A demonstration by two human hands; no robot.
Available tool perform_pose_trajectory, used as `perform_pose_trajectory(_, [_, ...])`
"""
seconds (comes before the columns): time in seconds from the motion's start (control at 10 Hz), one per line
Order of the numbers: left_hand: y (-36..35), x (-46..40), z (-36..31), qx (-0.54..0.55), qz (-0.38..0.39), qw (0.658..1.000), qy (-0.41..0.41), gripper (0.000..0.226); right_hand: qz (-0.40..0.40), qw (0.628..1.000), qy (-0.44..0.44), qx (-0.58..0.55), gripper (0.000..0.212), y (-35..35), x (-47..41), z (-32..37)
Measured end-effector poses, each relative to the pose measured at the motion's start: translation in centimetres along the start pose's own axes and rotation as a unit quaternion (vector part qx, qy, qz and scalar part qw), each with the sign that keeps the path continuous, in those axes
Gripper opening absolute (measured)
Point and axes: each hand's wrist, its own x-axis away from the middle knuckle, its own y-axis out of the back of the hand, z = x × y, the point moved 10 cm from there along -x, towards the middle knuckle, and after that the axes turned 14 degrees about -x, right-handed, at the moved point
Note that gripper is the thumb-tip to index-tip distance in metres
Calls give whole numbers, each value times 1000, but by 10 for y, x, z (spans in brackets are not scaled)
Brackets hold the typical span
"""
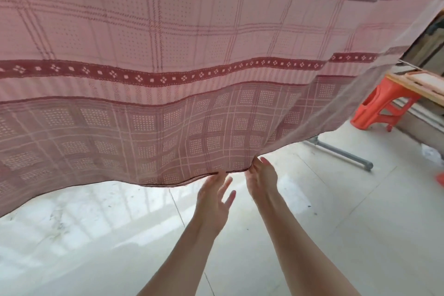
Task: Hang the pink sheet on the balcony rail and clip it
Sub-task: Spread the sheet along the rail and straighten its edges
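Pale glossy tiled floor (96, 235) w/ soft daylight reflections. Far right: orange plastic stool (382, 108) under light wooden boards (418, 84); grey metal tube foot (343, 154) near it.

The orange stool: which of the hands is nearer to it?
Right. The right hand is at the sheet's hem, below-left of the orange stool; the left hand is further left.
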Motion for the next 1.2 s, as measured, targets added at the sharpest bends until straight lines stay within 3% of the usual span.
perform_pose_trajectory(0.1, [4, -14, -2, -42, 13, 999, -19, 6, 45, 996, -42, -67, 23, -11, -10, -8])
perform_pose_trajectory(0.2, [17, -17, -3, -47, 5, 999, -9, 7, 39, 995, -44, -77, 14, -9, -11, 1])
perform_pose_trajectory(0.3, [18, -15, -7, -36, 9, 999, 2, 9, 25, 997, 7, -67, 9, -17, 5, 31])
perform_pose_trajectory(0.4, [20, -16, -18, -26, -6, 1000, -2, 18, 15, 985, -17, -173, 14, -20, 7, 46])
perform_pose_trajectory(0.5, [24, -33, -32, -5, -21, 1000, -20, 22, 27, 990, 14, -136, 17, -5, -5, 70])
perform_pose_trajectory(0.7, [15, -50, -26, 40, -49, 997, -44, 27, 27, 985, 7, -171, 11, 33, -29, 96])
perform_pose_trajectory(0.8, [-5, -54, -16, 67, -45, 995, -60, 17, 45, 956, -35, -287, 6, 34, -48, 107])
perform_pose_trajectory(1.0, [-87, -80, 28, 34, -9, 996, -85, 14, 95, 939, -98, -317, 8, 37, -97, 119])
perform_pose_trajectory(1.2, [-150, -112, 68, -4, -25, 993, -116, 10, 138, 933, -162, -291, 18, 31, -137, 129])
